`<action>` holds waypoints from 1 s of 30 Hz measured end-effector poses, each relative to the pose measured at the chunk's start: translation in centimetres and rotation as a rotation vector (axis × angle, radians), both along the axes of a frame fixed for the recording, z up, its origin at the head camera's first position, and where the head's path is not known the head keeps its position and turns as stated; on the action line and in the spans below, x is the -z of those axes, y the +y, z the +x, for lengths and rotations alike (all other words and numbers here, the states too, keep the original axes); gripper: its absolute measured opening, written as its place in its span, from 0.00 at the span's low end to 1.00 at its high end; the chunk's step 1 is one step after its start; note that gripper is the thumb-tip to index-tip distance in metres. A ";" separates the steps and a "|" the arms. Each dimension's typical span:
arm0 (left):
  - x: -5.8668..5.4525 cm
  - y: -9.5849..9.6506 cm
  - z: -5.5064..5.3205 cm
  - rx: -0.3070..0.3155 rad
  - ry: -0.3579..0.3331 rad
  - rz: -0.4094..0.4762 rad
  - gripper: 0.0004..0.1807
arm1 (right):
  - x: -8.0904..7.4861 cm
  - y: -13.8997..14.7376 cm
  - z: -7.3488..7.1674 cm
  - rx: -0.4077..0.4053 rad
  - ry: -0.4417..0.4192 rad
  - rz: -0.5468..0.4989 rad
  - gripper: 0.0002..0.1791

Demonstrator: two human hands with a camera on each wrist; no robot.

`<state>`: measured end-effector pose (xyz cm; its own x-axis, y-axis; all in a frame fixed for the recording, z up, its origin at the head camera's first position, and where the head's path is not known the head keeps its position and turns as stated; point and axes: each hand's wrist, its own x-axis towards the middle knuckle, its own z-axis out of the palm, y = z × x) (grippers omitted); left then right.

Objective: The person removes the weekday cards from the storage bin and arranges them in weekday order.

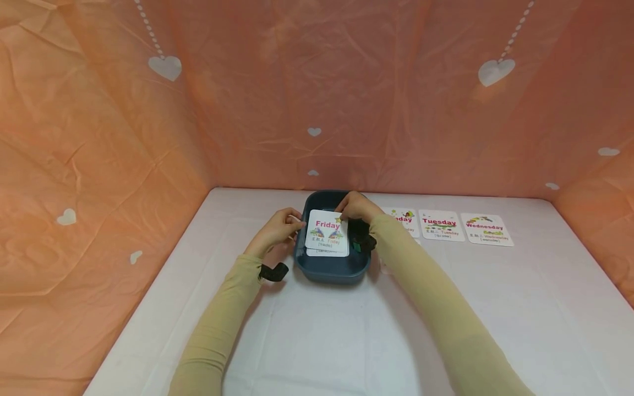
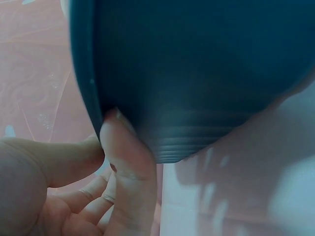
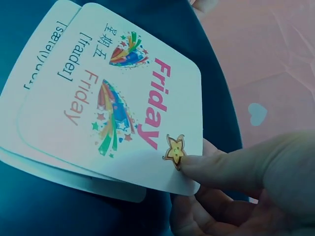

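A dark blue plastic basin [image 1: 333, 276] stands on the white tabletop. My left hand [image 1: 278, 231] pinches its left rim between thumb and forefinger; in the left wrist view the thumb and finger [image 2: 129, 162] clasp the blue wall. Over the basin, my right hand [image 1: 359, 207] pinches the upper right corner of a white card [image 1: 327, 231] printed "Friday" with a yellow star. Beneath it lies at least one more card [image 3: 29, 83], mostly covered, with only part of its lettering showing.
To the right of the basin lie a "Tuesday" card [image 1: 442, 226], a "Wednesday" card [image 1: 487, 229] and a card [image 1: 403, 221] partly hidden by the right sleeve. Another pale card edge shows below that forearm. An orange-pink cloth [image 1: 317, 99] with hearts hangs behind the table.
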<state>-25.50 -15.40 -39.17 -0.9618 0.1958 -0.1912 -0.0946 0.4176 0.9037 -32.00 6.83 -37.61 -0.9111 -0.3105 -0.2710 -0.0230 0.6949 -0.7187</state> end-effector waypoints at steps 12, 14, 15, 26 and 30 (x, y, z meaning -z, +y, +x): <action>0.1 0.0 -0.1 0.003 0.005 0.005 0.14 | 0.0 0.3 0.2 -0.017 0.016 -0.038 0.14; 0.2 0.1 0.0 0.002 0.003 0.008 0.14 | 0.0 0.3 0.4 -0.025 -0.003 -0.062 0.14; 0.2 0.1 0.0 0.002 0.002 0.009 0.14 | -0.1 0.3 0.5 -0.025 -0.015 -0.077 0.14; 0.1 0.2 -0.2 0.000 0.006 0.014 0.13 | -0.9 1.4 0.9 -0.074 -0.026 -0.191 0.16; 0.2 0.1 -0.3 0.004 0.015 0.015 0.13 | -1.1 2.1 1.1 -0.090 0.003 -0.239 0.19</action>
